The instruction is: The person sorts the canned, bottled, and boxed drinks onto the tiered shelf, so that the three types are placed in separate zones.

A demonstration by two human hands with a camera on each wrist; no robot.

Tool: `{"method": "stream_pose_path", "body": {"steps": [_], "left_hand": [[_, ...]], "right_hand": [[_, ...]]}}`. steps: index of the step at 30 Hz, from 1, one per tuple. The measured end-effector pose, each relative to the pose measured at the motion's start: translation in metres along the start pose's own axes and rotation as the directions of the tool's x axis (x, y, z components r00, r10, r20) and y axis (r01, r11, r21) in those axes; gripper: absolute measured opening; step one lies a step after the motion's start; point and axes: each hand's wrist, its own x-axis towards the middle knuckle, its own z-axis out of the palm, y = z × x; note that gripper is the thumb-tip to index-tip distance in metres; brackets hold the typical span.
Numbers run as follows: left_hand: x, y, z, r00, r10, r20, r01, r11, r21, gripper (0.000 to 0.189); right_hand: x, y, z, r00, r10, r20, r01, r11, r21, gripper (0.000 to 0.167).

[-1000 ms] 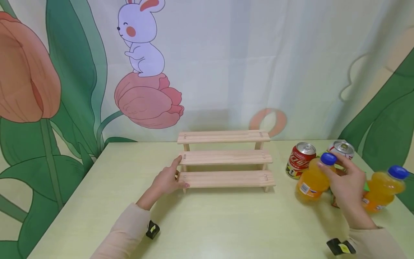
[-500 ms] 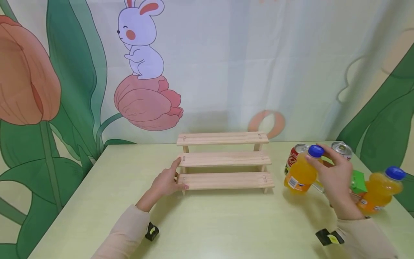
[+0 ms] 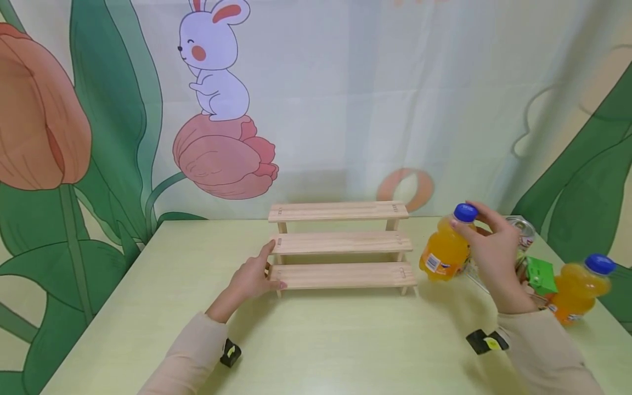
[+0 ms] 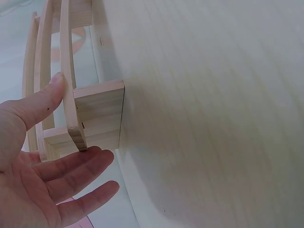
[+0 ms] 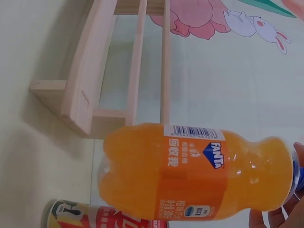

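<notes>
A three-tier wooden step shelf (image 3: 340,274) stands on the table. My left hand (image 3: 252,277) grips its left end; in the left wrist view the thumb lies against the front of a board and fingers reach round the end. My right hand (image 3: 496,258) holds an orange Fanta bottle (image 3: 444,252) by its blue cap and neck, just right of the shelf and tilted slightly. Seen from the right wrist, the Fanta label (image 5: 190,173) faces the camera, with the shelf's boards (image 5: 135,71) close by. Part of the cap is hidden by fingers.
At the right of the table stand a second orange bottle (image 3: 577,291), a green carton (image 3: 540,274) and a silver-topped can (image 3: 524,230). A red can (image 5: 118,219) shows below the held bottle in the right wrist view. A printed curtain (image 3: 321,109) hangs behind.
My right hand has carried the Fanta bottle left and upward, toward the shelf's right end, and the bottle now covers the red can. My left hand has stayed on the shelf.
</notes>
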Motion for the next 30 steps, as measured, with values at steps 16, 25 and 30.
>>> {"method": "stream_pose_path", "body": {"steps": [16,25,30], "left_hand": [[0.000,0.000,-0.001,1.000,0.018,0.006,-0.018,1.000,0.002,0.096],[-0.001,-0.001,0.000,1.000,0.011,0.000,-0.011,1.000,-0.001,0.096],[-0.001,0.001,-0.001,1.000,0.001,0.004,-0.001,1.000,-0.006,0.096]], "right_hand": [[0.013,-0.021,0.016,0.999,-0.038,0.033,0.036,0.998,0.053,0.039],[0.017,-0.033,0.022,0.998,-0.054,0.042,0.048,0.991,0.121,0.034],[0.019,-0.039,0.027,0.996,-0.076,0.046,0.070,0.991,0.114,0.034]]}}
